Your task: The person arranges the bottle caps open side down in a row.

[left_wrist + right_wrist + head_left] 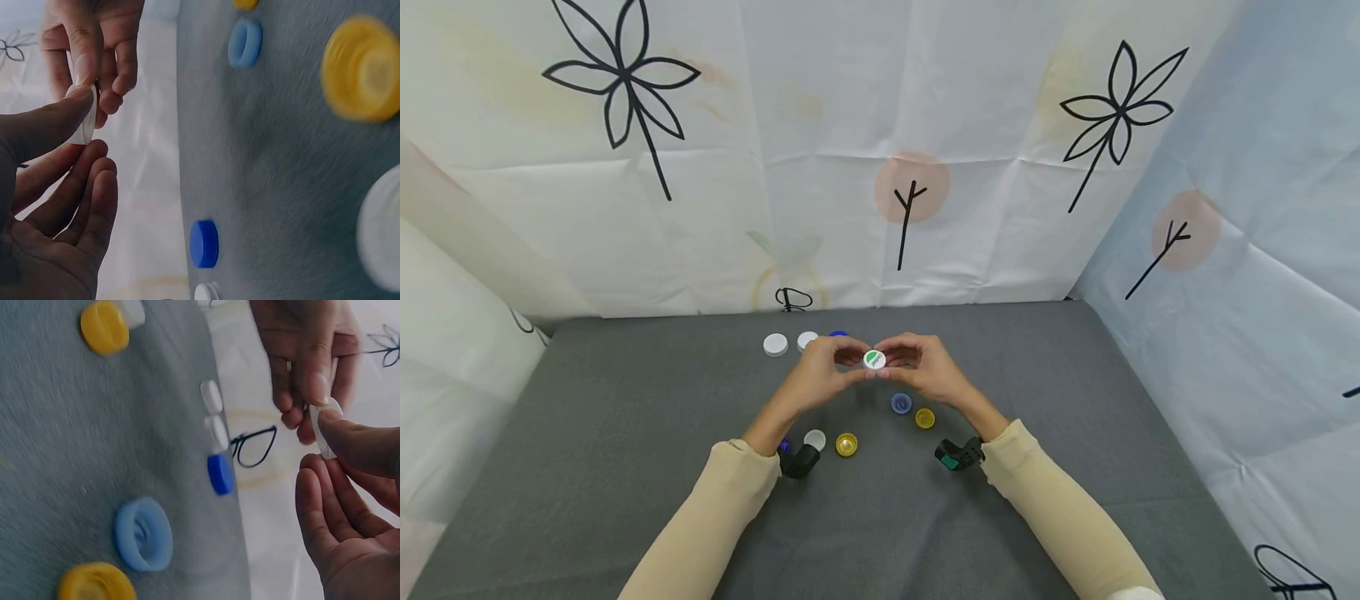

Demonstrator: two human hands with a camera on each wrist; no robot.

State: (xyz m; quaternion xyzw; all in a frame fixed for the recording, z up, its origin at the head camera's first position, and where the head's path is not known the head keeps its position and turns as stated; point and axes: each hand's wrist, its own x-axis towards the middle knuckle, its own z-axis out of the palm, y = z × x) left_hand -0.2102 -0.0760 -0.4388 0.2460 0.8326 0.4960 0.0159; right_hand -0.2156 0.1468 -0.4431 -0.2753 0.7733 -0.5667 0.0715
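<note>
Above the grey table, my two hands meet at a small white bottle cap [874,360] with a green print on its top. My left hand [826,372] pinches its left side between thumb and fingers. The opposite side is pinched by my right hand [929,367]. From the left wrist view, the cap [88,119] appears edge-on, with both thumbs on its near face. Under the hands lie a light blue cap [901,404] and a yellow cap [925,418], hollow sides up.
Along the back lie two white caps [776,345] and a blue cap [838,333]. Nearer the left wrist are another yellow cap [846,445], a white cap [815,440] and a partly hidden dark blue cap [784,445]. Printed white cloth [835,225] hangs behind the table [625,433].
</note>
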